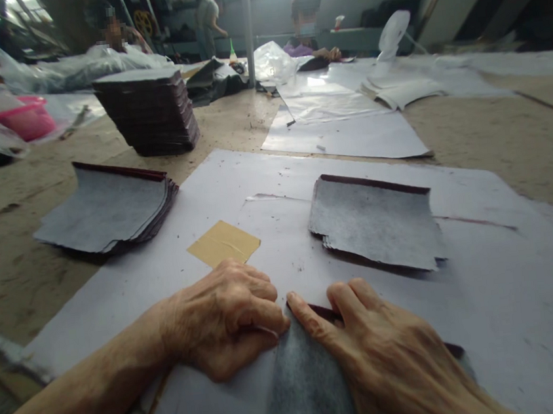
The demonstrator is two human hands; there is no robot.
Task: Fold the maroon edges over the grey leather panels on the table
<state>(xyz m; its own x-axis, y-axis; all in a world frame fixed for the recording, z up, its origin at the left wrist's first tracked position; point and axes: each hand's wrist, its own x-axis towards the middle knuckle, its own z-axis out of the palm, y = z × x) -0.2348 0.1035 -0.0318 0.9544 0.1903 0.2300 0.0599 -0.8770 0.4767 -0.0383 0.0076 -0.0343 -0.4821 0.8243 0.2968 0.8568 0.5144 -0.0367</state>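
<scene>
A grey-backed sheet [305,382] with a dark maroon folded edge lies at the near side of the white board. My left hand [233,317] is closed beside its far left corner, thumb and bent forefinger pressed together; whatever they pinch is hidden. Across the sheet rests my right hand [383,334], its forefinger stretched along the maroon edge near that corner and the other fingers slightly bent and apart. Beyond the right hand lies a small pile of similar grey-backed pieces [377,219]. A thicker pile [108,205] is at the left.
A tall stack of dark pieces [148,112] stands behind the left pile. A yellow tape square [224,242] is on the white board [269,234]. Farther back are white sheets [342,127], a metal pole [249,32], a pink basin [25,118] and several people.
</scene>
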